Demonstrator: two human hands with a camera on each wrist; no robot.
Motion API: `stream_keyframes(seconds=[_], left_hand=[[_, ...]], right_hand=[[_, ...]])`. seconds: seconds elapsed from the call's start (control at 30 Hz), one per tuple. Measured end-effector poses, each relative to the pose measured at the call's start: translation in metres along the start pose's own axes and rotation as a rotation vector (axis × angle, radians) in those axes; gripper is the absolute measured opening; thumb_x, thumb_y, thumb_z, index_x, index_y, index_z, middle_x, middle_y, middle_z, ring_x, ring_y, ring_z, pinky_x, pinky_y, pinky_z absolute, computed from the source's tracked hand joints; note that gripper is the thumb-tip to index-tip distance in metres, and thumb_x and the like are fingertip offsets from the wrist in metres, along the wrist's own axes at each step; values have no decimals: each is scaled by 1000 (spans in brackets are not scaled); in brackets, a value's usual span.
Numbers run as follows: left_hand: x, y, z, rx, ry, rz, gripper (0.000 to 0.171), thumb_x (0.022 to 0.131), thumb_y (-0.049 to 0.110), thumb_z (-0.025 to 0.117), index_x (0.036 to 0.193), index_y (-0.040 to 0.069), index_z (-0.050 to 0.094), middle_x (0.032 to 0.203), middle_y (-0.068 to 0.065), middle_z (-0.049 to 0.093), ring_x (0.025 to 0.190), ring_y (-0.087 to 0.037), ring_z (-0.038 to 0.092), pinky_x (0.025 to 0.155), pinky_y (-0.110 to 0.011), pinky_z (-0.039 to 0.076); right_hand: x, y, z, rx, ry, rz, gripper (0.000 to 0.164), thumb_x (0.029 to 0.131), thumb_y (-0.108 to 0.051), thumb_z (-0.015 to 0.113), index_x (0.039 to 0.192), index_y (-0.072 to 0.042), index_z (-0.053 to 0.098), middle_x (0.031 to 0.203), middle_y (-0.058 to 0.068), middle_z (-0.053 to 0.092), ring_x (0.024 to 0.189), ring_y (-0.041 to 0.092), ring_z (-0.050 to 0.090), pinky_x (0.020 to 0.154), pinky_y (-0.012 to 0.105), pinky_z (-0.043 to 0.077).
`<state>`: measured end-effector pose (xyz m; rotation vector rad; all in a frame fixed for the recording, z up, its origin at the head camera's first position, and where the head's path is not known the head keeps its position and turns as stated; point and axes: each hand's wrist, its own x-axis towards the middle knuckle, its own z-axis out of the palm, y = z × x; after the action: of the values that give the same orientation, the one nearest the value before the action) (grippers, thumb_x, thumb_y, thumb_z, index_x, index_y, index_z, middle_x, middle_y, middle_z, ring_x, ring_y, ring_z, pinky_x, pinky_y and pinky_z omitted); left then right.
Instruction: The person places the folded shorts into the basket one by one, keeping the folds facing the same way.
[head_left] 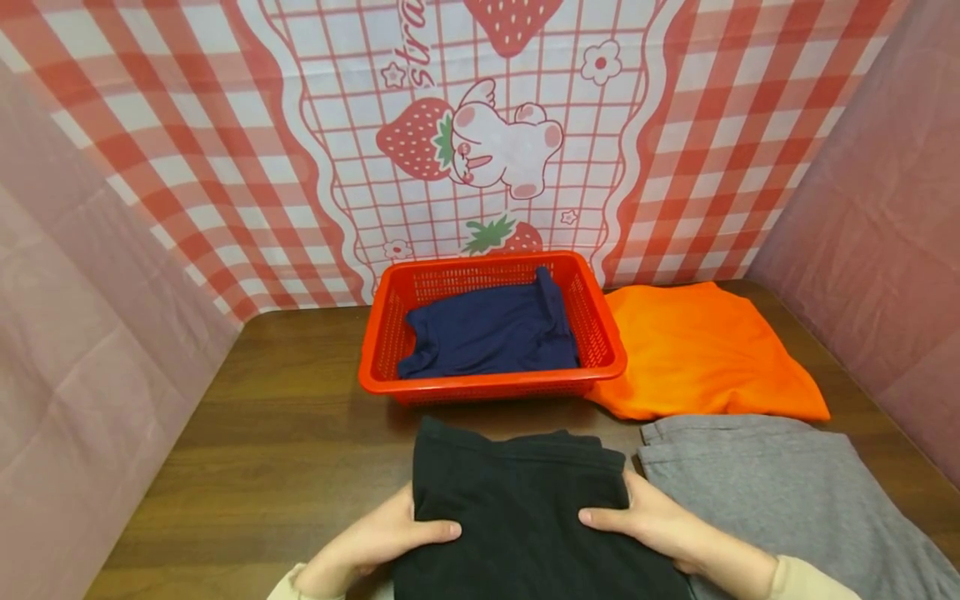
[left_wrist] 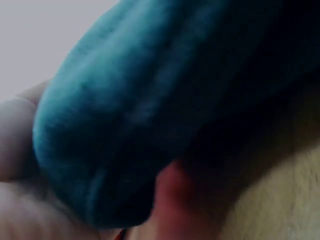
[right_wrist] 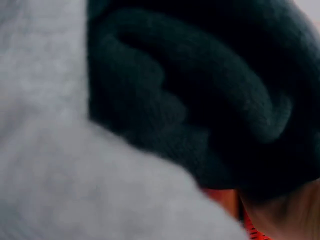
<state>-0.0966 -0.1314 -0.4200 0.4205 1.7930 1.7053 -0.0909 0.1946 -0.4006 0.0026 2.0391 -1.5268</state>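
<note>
Left hand (head_left: 386, 532) and right hand (head_left: 657, 518) pinch 1 black cloth (head_left: 521, 508).

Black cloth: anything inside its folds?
The black cloth, held by the left hand and right hand, shows only its own layers at the far edge; anything deeper inside is covered.

Curtained-off tabletop nook with a homely look
A fabric backdrop (head_left: 693, 150) printed with red gingham, strawberries and a cartoon animal hangs at twelve o'clock; one pink drape (head_left: 82, 317) closes the nine o'clock side, another pink drape (head_left: 855, 208) the three o'clock side, around a wood-grain tabletop (head_left: 255, 417). Laundry-like goods suggest a home: a red plastic basket (head_left: 480, 384) at the dial's centre with navy cloth (head_left: 487, 333) inside, orange cloth (head_left: 705, 350) at three, grey cloth (head_left: 780, 492) at four, black folded cloth (head_left: 525, 500) at six. Whether this is a real home or a set-up booth cannot be told.
</note>
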Motion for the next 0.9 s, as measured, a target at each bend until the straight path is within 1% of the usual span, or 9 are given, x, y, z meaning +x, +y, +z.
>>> stream_keyframes(seconds=[0.1, 0.27, 0.37, 0.53, 0.63, 0.7, 0.77, 0.83, 0.9], left_hand=[[0, 4, 1, 3, 19, -7, 57, 82, 18, 66, 128, 3, 36, 120, -11, 56, 107, -20, 54, 90, -29, 43], [-3, 14, 0, 36, 33, -8, 53, 82, 20, 66, 126, 3, 41, 117, -10, 57, 104, -21, 56, 89, -31, 44], [-5, 19, 0, 51, 69, 2, 53, 81, 20, 67, 125, 3, 43, 116, -10, 58, 103, -21, 56, 89, -31, 44], [-6, 25, 0, 71, 131, 29, 56, 79, 19, 69, 126, 4, 43, 116, -10, 58, 102, -21, 57, 89, -31, 44], [-6, 28, -1, 95, 136, 53, 57, 79, 18, 69, 128, 5, 42, 118, -11, 57, 103, -22, 56, 89, -32, 43], [-6, 30, -2, 102, 141, 62, 57, 79, 18, 69, 128, 6, 43, 118, -11, 57, 103, -23, 56, 89, -32, 44], [-6, 33, -3, 102, 153, 77, 57, 78, 16, 70, 128, 7, 43, 118, -11, 57, 103, -23, 57, 89, -33, 44], [-6, 35, -4, 94, 178, 87, 58, 77, 16, 71, 127, 8, 43, 117, -10, 57, 102, -23, 57, 89, -34, 44], [-6, 37, -4, 80, 209, 86, 58, 76, 15, 71, 126, 7, 44, 115, -10, 57, 100, -23, 57, 88, -34, 44]], right_hand=[[-3, -3, -1, -14, 6, -15, 87, 82, -28, 66, 141, -1, 9, 141, 26, 29, 120, 33, 42, 93, 48, 41], [-7, -12, -5, -57, -23, -95, 81, 84, -27, 64, 141, -2, 11, 141, 23, 31, 120, 32, 43, 93, 49, 40], [-10, -18, -8, -85, -31, -144, 77, 86, -27, 62, 141, -2, 13, 140, 22, 32, 119, 31, 44, 92, 48, 41], [-14, -27, -12, -64, -58, -194, 74, 87, -24, 60, 141, -6, 12, 140, 21, 33, 113, 27, 49, 91, 43, 44], [-15, -31, -12, -74, -52, -218, 73, 87, -24, 60, 141, -8, 14, 140, 20, 34, 113, 27, 50, 91, 41, 44], [-15, -34, -12, -94, -30, -224, 73, 86, -26, 61, 141, -8, 16, 140, 19, 34, 115, 28, 49, 92, 43, 43], [-15, -36, -12, -95, -11, -224, 71, 86, -26, 62, 140, -8, 19, 139, 18, 36, 115, 27, 49, 92, 41, 44], [-14, -38, -12, -70, -6, -216, 70, 86, -27, 62, 138, -6, 21, 136, 18, 39, 112, 27, 51, 90, 39, 45], [-14, -40, -12, -12, -19, -191, 68, 86, -26, 62, 137, -6, 23, 132, 17, 43, 107, 26, 55, 87, 37, 47]])
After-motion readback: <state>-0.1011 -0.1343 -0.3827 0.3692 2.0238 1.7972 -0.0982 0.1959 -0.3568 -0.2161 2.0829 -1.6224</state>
